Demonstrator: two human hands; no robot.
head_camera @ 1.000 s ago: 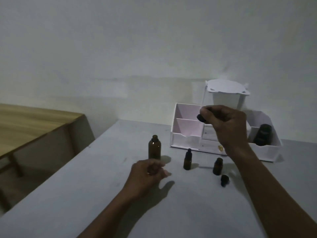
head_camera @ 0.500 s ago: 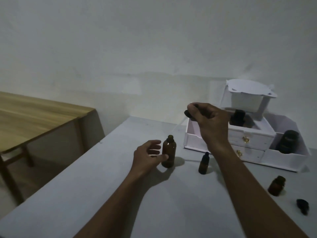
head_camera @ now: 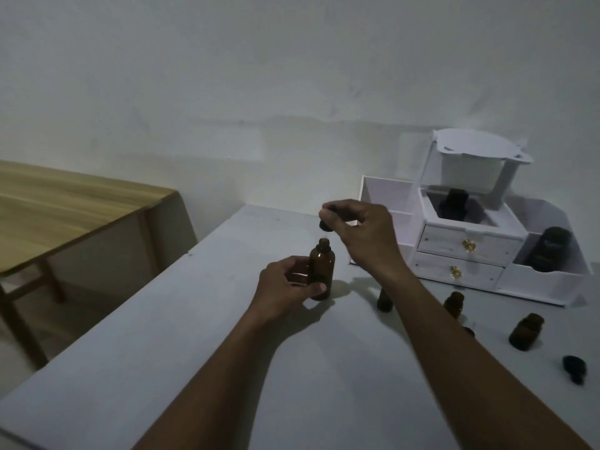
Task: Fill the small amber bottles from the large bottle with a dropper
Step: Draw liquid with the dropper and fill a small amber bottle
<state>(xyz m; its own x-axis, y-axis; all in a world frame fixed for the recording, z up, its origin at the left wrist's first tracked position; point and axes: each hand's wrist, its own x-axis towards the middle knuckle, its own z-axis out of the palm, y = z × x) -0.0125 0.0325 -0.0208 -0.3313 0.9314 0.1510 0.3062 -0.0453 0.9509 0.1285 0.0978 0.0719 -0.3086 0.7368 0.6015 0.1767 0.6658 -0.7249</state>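
Two bare hands meet over the large bottle point(head_camera: 321, 271), which stands upright on the grey desk point(head_camera: 194, 368), toward its far edge and closer to its left edge than its right. The left hand point(head_camera: 282, 290) grips the bottle low on its body, with the thumb across the front near the base and the fingers curled round the far side. The bottle's mouth is uncapped. Directly above it, the right hand point(head_camera: 360, 232) pinches the black bulb of the dropper point(head_camera: 325, 223) between thumb and fingertips. The thin glass tube below the bulb is faint in the dim light, and I cannot tell whether its tip is inside the mouth.

To the right of the large bottle, the first small bottle point(head_camera: 384, 300) stands half hidden behind the right forearm. The second small bottle point(head_camera: 453, 305) stands just past the arm. The third small bottle point(head_camera: 526, 331) is nearer the desk's right edge, with a black cap point(head_camera: 574, 369) lying just in front of it.

A white organiser point(head_camera: 461, 251) with two gold-knobbed drawers sits at the desk's far right corner. It holds a dark jar point(head_camera: 548, 251) in its right compartment and a dark bottle point(head_camera: 454, 203) in its upper middle one. A wooden table point(head_camera: 65, 203) stands beyond the desk's left edge, apart from it.
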